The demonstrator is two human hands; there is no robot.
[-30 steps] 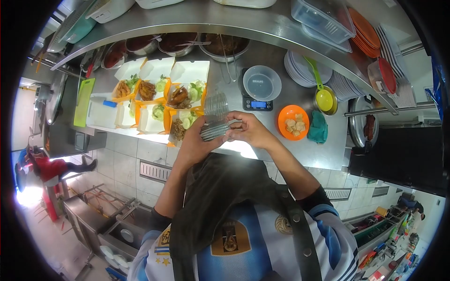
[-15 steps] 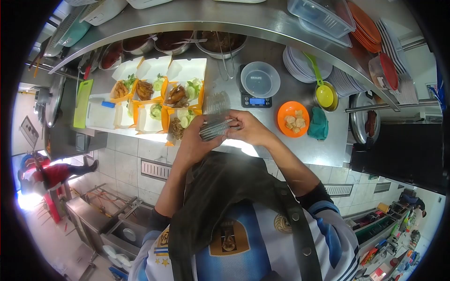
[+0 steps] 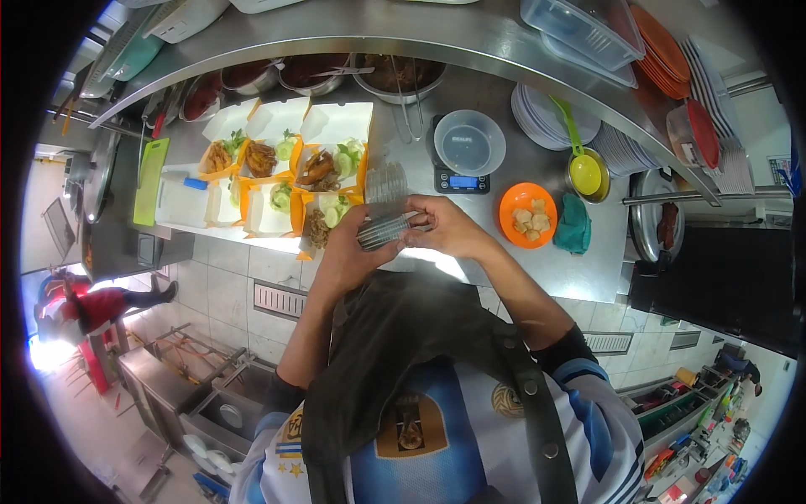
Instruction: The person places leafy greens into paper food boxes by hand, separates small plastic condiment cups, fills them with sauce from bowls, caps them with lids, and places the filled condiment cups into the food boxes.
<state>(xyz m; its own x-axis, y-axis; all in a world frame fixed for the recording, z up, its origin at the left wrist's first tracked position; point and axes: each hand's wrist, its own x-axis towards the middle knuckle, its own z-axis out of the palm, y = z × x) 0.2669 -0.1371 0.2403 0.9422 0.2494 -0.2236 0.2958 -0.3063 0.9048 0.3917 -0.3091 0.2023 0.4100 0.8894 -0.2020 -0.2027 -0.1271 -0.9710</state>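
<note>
Between my hands, close to the table's near edge, is a stack of clear ribbed plastic pieces [image 3: 384, 230]; whether they are lids or small tubs I cannot tell. My left hand [image 3: 351, 249] wraps it from the left and below. The fingers of my right hand [image 3: 443, 225] pinch its right end. Just beyond my fingers lies more clear ribbed plastic [image 3: 386, 183]. Left of my left hand stand open food boxes [image 3: 337, 124], yellow-orange outside and white inside. Fried chicken [image 3: 318, 170] and cucumber slices [image 3: 346, 160] show in some of them.
A clear bowl [image 3: 469, 143] rests on a digital scale [image 3: 462, 182]. To the right are an orange plate [image 3: 506, 200] with pale round pieces, a green cloth [image 3: 573, 224] and a green ladle [image 3: 585, 174] in a metal pot. A steel shelf [image 3: 403, 52] overhangs the back. A person [image 3: 105, 307] is at far left.
My view has shifted very slightly. Both hands keep hold of the clear plastic stack in nearly the same place, with only small finger movement.
</note>
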